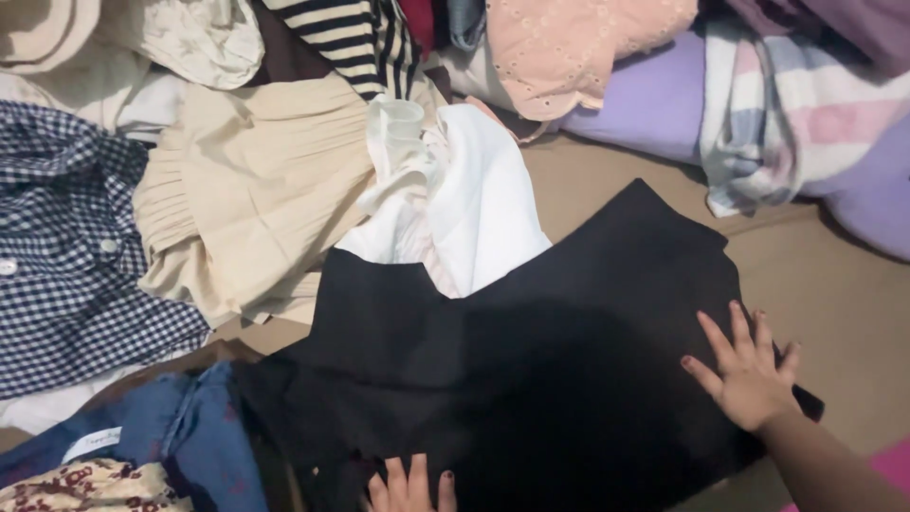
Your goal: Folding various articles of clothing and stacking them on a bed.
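On the tan bed (pixel 834 284), both hands press flat, fingers spread, on a black garment (pixel 531 370) — right hand (pixel 749 374) at its edge, left hand (pixel 409 488) cut off by the frame.

Two hands (pixel 749 374) (pixel 409 485), one black garment (pixel 531 379), one white garment (pixel 455 199), one gingham shirt (pixel 66 246).

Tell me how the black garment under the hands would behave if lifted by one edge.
The black garment would probably flop and drape, since it lies flat and follows the surface under the right hand and left hand. It looks thin, so likely light. Its edges would likely sag and fold.
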